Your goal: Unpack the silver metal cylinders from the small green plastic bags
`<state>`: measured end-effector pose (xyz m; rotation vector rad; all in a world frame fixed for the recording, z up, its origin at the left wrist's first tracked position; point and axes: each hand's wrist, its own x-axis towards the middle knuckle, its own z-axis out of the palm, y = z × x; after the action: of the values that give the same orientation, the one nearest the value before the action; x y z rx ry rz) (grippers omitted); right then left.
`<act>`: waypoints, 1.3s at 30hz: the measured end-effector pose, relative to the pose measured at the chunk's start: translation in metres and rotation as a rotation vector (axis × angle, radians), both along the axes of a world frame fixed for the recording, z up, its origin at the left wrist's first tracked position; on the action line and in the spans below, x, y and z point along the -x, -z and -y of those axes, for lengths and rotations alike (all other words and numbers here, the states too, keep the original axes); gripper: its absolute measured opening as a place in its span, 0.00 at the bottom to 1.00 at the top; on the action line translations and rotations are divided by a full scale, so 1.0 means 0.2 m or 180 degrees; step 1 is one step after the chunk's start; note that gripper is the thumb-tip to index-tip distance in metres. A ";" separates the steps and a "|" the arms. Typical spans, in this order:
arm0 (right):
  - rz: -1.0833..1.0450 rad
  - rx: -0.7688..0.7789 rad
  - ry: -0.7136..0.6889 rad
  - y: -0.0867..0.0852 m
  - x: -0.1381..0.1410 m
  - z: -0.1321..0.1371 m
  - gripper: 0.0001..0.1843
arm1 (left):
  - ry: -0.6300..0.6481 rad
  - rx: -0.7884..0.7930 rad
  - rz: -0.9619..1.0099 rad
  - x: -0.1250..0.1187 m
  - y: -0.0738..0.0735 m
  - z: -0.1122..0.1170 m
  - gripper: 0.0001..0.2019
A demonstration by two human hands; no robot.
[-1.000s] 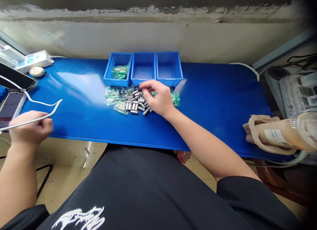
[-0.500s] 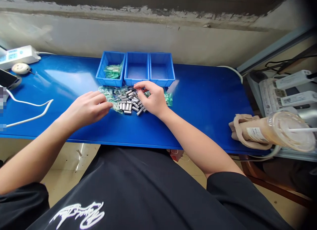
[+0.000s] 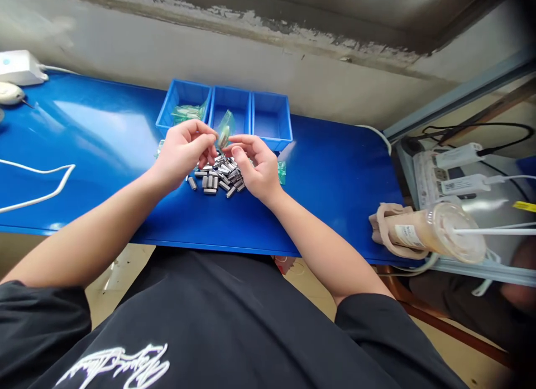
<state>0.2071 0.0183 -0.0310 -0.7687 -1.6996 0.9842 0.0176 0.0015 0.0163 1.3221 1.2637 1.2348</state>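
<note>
My left hand [image 3: 181, 152] pinches a small green-tinted plastic bag [image 3: 225, 128] and holds it up over a pile of small grey metal parts [image 3: 215, 177] on the blue table [image 3: 335, 177]. Close beside it on the right, my right hand [image 3: 256, 164] has its fingers curled, thumb and forefinger near the bag's lower edge; whether they hold a part I cannot tell. Three blue bins [image 3: 270, 121] stand in a row just behind the pile. The left bin [image 3: 170, 107] holds several green bags. More green bags [image 3: 281, 172] lie by the pile.
A white cable [image 3: 37, 182] loops across the table's left side, with a white box [image 3: 19, 68] and a mouse [image 3: 10, 92] at the far left. At the right edge lies a capped drink cup in a beige carrier [image 3: 422, 235]. Power strips [image 3: 456, 168] sit beyond.
My left hand came from the phone at the left to the pile and lifted a green bag. My right hand rose from the pile to meet it. The camera turned right.
</note>
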 end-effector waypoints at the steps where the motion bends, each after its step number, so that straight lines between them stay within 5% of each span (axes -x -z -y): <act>1: 0.0023 -0.0024 0.0119 0.00 0.00 0.00 0.26 | 0.0142 -0.0079 0.0030 0.00 0.03 0.01 0.02; 6: 0.0141 -0.0072 0.0525 0.04 0.02 -0.02 0.19 | 0.0518 -0.0214 0.0412 0.05 0.07 0.02 0.07; 16: -0.0007 0.0072 0.0255 0.04 0.01 -0.02 0.18 | 0.0856 0.0041 0.0211 0.05 0.08 0.01 0.13; 26: 0.0300 -0.0041 0.0528 0.02 0.02 -0.01 0.19 | 0.0390 -0.0622 -0.0408 0.08 0.10 0.00 0.09; 39: 0.0408 -0.0250 0.0495 0.00 0.02 0.00 0.25 | 0.0319 -0.0682 -0.0561 0.08 0.09 0.00 0.12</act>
<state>0.2040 0.0179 -0.0316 -0.9138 -1.7480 0.7710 0.0007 0.0024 -0.0010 1.6596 1.1942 1.2302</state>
